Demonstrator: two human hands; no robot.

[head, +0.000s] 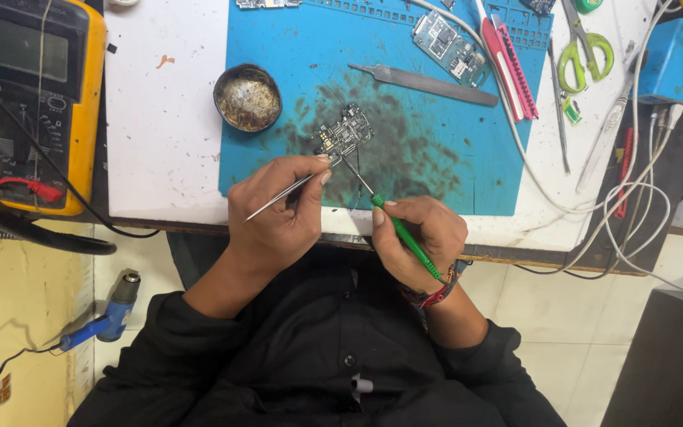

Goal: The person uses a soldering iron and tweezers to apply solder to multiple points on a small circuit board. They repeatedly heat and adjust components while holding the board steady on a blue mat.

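Circuit board (344, 133), small and dark, sits on the blue mat (436, 170) at my 12 o'clock.

My left hand (278, 213) pinches steel tweezers (286, 194); my right hand (416, 241) grips a green-handled tool (405, 237), both tips meeting at the board's 6 o'clock edge.

Overhead view of a repair bench. Left hand (278, 213) pinches metal tweezers (286, 194), tips at a small dark circuit board (344, 133) lying on a stained blue work mat (452, 158). Right hand (416, 241) grips a green-handled probe tool (405, 237), its metal tip touching the same board's near edge. A round tin of flux residue (247, 98) sits just left of the board. A yellow multimeter (33, 103) stands at far left; green-handled scissors (586, 51) lie at upper right.
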